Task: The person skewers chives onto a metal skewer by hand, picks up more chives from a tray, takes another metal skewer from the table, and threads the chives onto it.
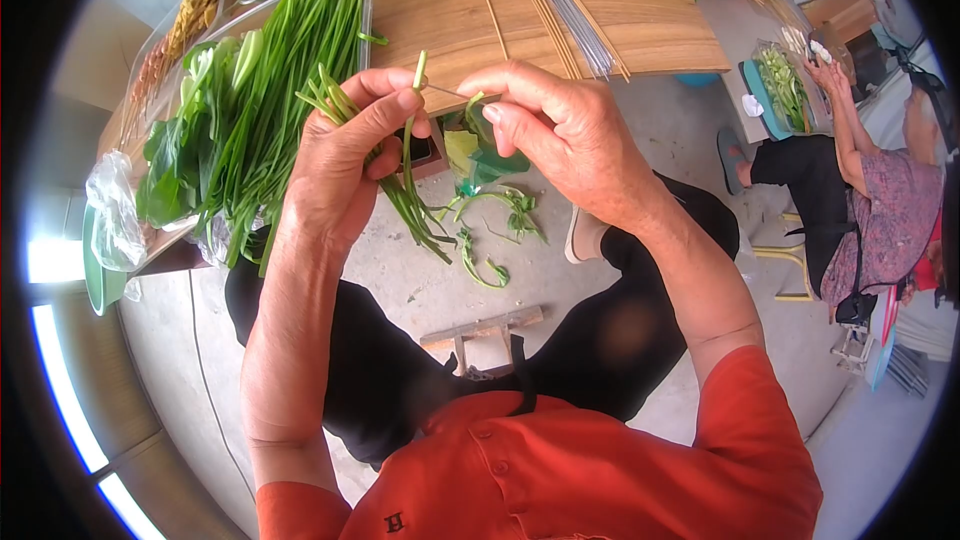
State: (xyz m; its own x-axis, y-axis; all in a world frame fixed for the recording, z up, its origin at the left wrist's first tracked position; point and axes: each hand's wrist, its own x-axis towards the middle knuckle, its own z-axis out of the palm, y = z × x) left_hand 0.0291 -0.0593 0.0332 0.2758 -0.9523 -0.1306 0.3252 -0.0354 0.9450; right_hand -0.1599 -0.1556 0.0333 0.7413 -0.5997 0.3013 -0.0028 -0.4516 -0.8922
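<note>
My left hand (365, 130) is closed around a small bunch of green stems (410, 202), whose ends hang below the palm. One stem stands up between its thumb and forefinger. A thin skewer (445, 91) runs from that stem to my right hand (515, 120), which is closed in a pinch on it near a bit of green. A large pile of long green stalks (290, 70) lies to the left, beside leafy greens (180, 155).
Several skewers (540, 5) lie on the wooden table (420, 0). Leaf scraps (485, 265) are on the floor below, near a small wooden stool (482, 328). At the right, another person (880, 200) sits by a tray of greens (783, 85). A green basin (100, 260) stands far left.
</note>
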